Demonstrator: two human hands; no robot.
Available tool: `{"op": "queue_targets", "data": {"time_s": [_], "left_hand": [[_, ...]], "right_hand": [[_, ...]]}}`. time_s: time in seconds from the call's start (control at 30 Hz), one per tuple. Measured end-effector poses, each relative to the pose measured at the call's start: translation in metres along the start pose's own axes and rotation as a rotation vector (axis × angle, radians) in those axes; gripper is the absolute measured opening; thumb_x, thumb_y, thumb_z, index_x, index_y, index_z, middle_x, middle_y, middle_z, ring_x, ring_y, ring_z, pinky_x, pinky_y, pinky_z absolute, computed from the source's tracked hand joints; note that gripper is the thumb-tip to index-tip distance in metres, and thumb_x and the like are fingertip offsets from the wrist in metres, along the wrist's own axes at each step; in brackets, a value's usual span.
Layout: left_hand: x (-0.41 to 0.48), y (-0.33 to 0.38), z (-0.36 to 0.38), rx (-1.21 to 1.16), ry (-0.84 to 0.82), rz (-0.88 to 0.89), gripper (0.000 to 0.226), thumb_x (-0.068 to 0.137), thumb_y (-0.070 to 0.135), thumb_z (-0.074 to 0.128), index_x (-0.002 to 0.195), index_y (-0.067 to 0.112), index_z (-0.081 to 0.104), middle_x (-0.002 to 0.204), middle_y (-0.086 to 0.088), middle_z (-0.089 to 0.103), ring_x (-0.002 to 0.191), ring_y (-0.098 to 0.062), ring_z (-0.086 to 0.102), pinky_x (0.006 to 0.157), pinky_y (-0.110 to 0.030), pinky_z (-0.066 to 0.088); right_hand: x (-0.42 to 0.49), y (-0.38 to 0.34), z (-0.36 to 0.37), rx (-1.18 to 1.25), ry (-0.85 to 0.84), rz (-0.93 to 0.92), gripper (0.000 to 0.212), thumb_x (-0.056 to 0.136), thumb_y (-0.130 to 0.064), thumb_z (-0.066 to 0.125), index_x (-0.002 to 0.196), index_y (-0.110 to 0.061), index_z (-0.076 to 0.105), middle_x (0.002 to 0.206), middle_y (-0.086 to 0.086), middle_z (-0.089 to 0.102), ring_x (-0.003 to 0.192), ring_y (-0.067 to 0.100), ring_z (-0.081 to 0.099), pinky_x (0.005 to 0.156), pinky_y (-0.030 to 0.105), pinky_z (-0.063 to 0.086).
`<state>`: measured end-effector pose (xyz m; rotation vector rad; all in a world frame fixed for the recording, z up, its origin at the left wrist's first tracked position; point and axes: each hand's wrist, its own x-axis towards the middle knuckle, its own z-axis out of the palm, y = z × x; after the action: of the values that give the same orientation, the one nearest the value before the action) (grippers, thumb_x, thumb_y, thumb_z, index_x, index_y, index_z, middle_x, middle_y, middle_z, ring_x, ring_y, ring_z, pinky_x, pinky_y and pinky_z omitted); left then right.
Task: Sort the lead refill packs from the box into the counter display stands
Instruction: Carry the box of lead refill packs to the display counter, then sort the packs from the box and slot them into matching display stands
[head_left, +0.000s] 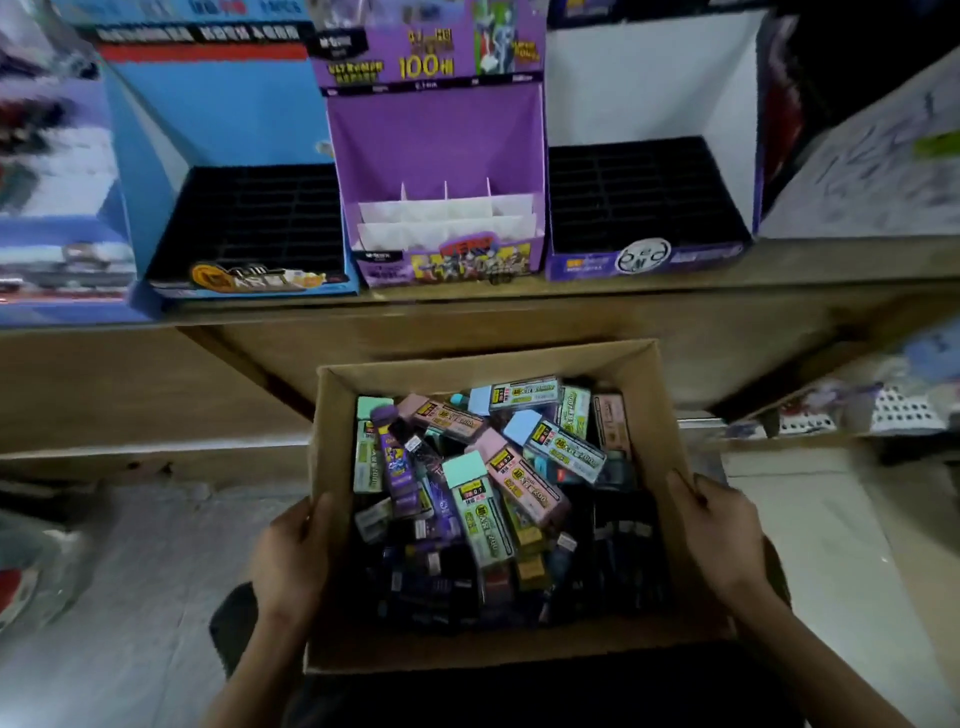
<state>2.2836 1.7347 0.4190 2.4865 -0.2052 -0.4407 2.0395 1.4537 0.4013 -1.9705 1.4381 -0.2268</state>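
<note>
Where three stands (431, 135) sit, the counter (649, 288) seems wooden.

Left edge shelf goods (47, 171) blurred; stand header print (426, 52) illegible.

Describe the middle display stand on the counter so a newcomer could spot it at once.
Find the wooden counter above the open cardboard box. Three stands sit in a row on it, and the middle stand is purple. Its neighbours, the blue stand and the white-backed stand, have black slotted trays, while it alone has white card dividers.
</note>
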Motion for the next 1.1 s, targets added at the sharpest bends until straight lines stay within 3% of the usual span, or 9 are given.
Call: {"op": "queue_targets", "data": {"time_s": [0.1,0.37,0.53,0.67,0.8,0.9,0.97,1.03,1.1], "left_hand": [[0.005,-0.011,0.020,-0.011,0.029,0.043,0.038,0.096,0.025,0.050,0.063,0.006,0.055,0.059,-0.014,0.056,0.059,-0.030,0.052,0.055,-0.035,0.035],[0.009,-0.015,0.046,-0.004,0.055,0.023,0.042,0.095,0.032,0.048,0.060,0.009,0.049,0.064,-0.019,0.057,0.079,-0.042,0.062,0.061,-0.035,0.038],[0.018,-0.018,0.052,0.095,0.113,0.074,0.038,0.095,0.035,0.048,0.079,0.003,0.063,0.090,-0.028,0.066,0.090,-0.046,0.060,0.066,-0.035,0.036],[0.020,-0.024,0.060,0.163,0.185,0.074,0.038,0.096,0.037,0.044,0.092,0.005,0.063,0.095,-0.028,0.065,0.091,-0.047,0.059,0.069,-0.039,0.041],[0.015,-0.021,0.061,0.278,0.288,0.136,0.034,0.095,0.035,0.047,0.105,0.005,0.057,0.101,-0.026,0.061,0.094,-0.045,0.057,0.069,-0.043,0.043],[0.008,-0.008,0.064,0.287,0.397,0.415,0.024,0.090,0.022,0.058,0.101,0.000,0.057,0.102,-0.023,0.056,0.091,-0.043,0.054,0.072,-0.048,0.044],[0.004,0.010,0.074,0.159,0.266,0.421,0.023,0.091,0.026,0.058,0.101,0.006,0.060,0.100,-0.015,0.057,0.082,-0.034,0.058,0.067,-0.039,0.043],[0.005,0.027,0.093,0.034,0.032,0.279,0.035,0.092,0.039,0.054,0.104,0.008,0.061,0.098,-0.010,0.059,0.081,-0.024,0.056,0.067,-0.034,0.041],[0.004,0.041,0.112,-0.027,-0.178,0.160,0.054,0.089,0.051,0.052,0.100,-0.001,0.058,0.099,-0.023,0.061,0.089,-0.034,0.059,0.073,-0.040,0.044]], "right_hand": [[0.015,0.007,0.009,-0.032,0.025,-0.082,0.043,0.094,-0.028,0.052,0.054,-0.011,0.050,0.050,-0.001,0.052,0.050,0.009,0.050,0.048,0.024,0.034],[0.040,0.028,0.019,-0.032,0.014,-0.126,0.053,0.094,-0.021,0.054,0.045,-0.013,0.036,0.045,0.004,0.041,0.047,0.022,0.043,0.052,0.033,0.028],[0.043,0.030,0.024,-0.020,0.036,-0.117,0.053,0.094,-0.023,0.054,0.044,-0.017,0.035,0.044,-0.001,0.038,0.044,0.015,0.038,0.046,0.029,0.024],[0.046,0.028,0.029,-0.060,0.034,-0.121,0.048,0.094,-0.025,0.053,0.048,-0.017,0.042,0.051,0.003,0.046,0.059,0.027,0.053,0.048,0.029,0.026],[0.038,0.025,0.029,-0.203,0.021,-0.162,0.030,0.097,-0.029,0.047,0.075,-0.009,0.054,0.075,0.012,0.058,0.083,0.035,0.062,0.062,0.033,0.041],[0.033,0.017,0.030,-0.395,0.237,-0.502,0.030,0.094,-0.027,0.049,0.111,-0.003,0.056,0.111,0.018,0.058,0.099,0.034,0.056,0.083,0.041,0.046],[0.036,-0.001,0.038,-0.259,0.142,-0.615,0.027,0.093,-0.025,0.052,0.110,-0.005,0.059,0.105,0.013,0.060,0.094,0.030,0.057,0.077,0.034,0.045],[0.051,-0.018,0.056,-0.133,-0.065,-0.535,0.029,0.093,-0.025,0.055,0.114,-0.006,0.060,0.110,0.011,0.061,0.099,0.026,0.058,0.080,0.029,0.044],[0.063,-0.030,0.074,-0.161,-0.217,-0.419,0.038,0.095,-0.030,0.052,0.123,-0.006,0.055,0.122,0.013,0.056,0.112,0.026,0.053,0.093,0.034,0.044]]}}
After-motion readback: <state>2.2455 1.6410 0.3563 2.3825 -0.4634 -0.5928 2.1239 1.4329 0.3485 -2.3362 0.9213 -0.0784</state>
